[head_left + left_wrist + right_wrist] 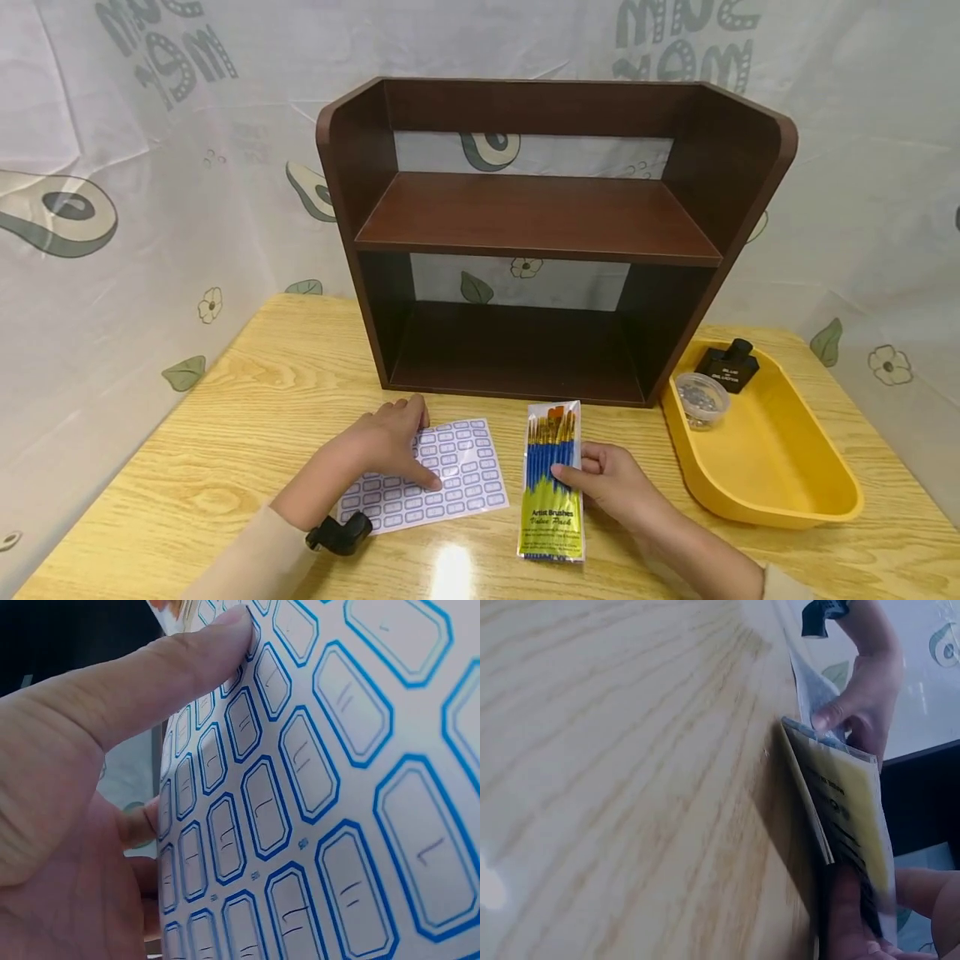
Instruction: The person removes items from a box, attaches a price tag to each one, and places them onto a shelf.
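Note:
My left hand (388, 440) holds a white sheet of sticker labels (467, 477) by its left side. In the left wrist view the thumb lies on the face of the sheet (304, 761), among rows of blue-bordered labels with pen marks, and the other fingers are behind its edge. To the right of the sheet, my right hand (617, 483) pinches a clear pack of artist paintbrushes (551, 521) at its right edge, thumb on the front. The pack has blue-handled brushes and a yellow-green label; the right wrist view shows the pack (847, 791) tilted close over the table.
A dark brown two-tier shelf (540, 218) stands behind both hands. At the right is a yellow tray (780, 467) with a black bottle (727, 367) and a round clear container (701, 398) of small items. Printed curtain (225, 275) surrounds the wooden table (210, 425).

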A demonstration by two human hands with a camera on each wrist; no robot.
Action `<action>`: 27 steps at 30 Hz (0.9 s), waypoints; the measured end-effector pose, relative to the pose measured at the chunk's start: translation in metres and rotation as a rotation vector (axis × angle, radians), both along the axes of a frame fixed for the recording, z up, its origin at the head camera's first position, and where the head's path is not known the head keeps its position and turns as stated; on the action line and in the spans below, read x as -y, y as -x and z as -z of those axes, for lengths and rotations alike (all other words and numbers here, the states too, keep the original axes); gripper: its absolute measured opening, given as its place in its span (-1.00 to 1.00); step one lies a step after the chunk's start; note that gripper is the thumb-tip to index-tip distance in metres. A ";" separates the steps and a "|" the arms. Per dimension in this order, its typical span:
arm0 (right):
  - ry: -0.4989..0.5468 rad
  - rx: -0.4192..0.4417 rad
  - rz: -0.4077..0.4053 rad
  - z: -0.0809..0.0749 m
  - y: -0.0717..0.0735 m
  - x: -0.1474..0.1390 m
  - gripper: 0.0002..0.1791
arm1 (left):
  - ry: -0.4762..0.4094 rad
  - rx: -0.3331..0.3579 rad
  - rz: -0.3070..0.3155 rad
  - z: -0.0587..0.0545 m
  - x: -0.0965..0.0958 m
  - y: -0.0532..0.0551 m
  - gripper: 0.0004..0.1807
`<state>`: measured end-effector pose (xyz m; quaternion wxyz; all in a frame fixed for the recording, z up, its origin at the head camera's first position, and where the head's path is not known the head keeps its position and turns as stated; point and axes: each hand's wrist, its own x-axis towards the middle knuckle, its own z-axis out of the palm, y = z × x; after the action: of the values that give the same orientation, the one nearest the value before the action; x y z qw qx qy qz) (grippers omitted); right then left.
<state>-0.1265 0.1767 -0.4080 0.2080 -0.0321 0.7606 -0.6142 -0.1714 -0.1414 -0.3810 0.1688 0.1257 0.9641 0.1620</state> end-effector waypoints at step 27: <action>-0.102 -0.279 0.010 -0.023 0.003 -0.024 -0.58 | -0.286 -0.110 0.231 -0.050 0.000 -0.014 -0.67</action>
<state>-0.1294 0.2002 -0.3848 0.0987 -0.1028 0.8123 -0.5655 -0.1578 -0.1410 -0.3309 0.1137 0.2671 0.9181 0.2698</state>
